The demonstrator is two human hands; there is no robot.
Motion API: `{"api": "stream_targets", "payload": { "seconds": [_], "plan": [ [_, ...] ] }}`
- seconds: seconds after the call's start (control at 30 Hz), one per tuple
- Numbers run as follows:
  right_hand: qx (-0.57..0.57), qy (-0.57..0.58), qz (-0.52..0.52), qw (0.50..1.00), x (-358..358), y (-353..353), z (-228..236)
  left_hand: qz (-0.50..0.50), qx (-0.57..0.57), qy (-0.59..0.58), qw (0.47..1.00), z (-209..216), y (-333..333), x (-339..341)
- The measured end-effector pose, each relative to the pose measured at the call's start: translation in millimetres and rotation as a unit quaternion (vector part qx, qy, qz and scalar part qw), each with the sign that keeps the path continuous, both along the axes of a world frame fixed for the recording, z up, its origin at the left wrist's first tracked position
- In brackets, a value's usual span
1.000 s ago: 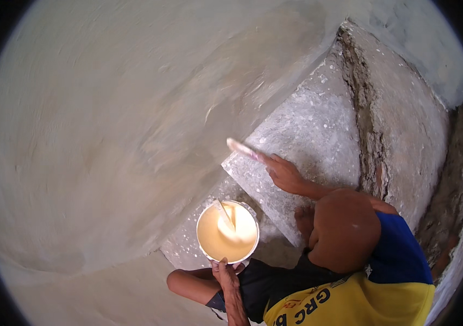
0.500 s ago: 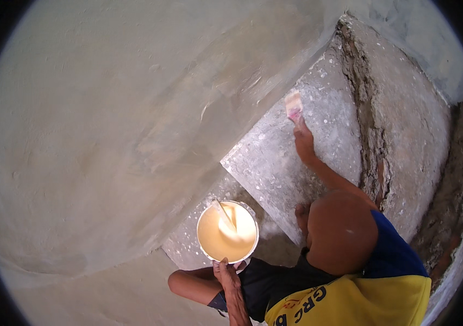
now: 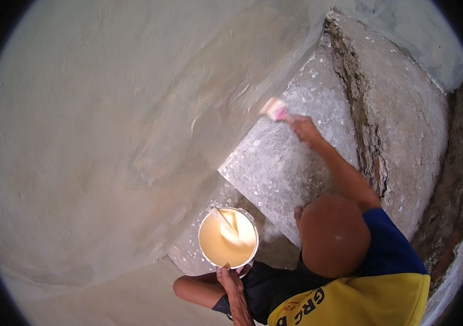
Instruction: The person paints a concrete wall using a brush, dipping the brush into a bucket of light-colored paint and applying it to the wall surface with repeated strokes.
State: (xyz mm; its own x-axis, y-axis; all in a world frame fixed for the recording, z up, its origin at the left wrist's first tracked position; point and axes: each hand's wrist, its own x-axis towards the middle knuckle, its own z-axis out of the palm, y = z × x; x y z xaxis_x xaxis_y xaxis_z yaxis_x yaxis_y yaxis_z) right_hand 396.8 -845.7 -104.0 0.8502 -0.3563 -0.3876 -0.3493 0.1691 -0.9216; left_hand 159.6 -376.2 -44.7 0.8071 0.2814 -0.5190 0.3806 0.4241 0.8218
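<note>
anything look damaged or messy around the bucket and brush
Yes. The brown strip beside the grey step looks broken and crumbly, unlike the flatter surfaces around it. Pale specks also dot the step, perhaps splashes. The bucket, held by the left hand, shows no visible overflow.

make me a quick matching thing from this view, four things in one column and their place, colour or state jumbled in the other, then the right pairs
Column one
1. paintbrush
2. left hand
3. stick
4. shirt

Column two
A. yellow and blue
B. leaning inside the bucket, in the cream-coloured liquid
C. held in the right hand
D. at the bucket's rim, on the side nearest the person's body

Right pairs
1-C
2-D
3-B
4-A
</note>
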Motion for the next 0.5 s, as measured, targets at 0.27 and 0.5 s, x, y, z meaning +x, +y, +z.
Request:
{"api": "stream_targets", "payload": {
  "seconds": [0.27, 0.5],
  "plan": [
    [-0.266, -0.082, -0.101, 0.955, 34.7, -4.2, -34.3, 0.014, 0.003, -0.012, 1.000, -13.6, 7.9, -3.7],
    [-0.224, -0.154, 0.109, 0.956, -16.4, 30.0, -0.4, -0.020, 0.003, -0.005, 1.000, -14.1, 9.8, -3.0]
  ]
}}
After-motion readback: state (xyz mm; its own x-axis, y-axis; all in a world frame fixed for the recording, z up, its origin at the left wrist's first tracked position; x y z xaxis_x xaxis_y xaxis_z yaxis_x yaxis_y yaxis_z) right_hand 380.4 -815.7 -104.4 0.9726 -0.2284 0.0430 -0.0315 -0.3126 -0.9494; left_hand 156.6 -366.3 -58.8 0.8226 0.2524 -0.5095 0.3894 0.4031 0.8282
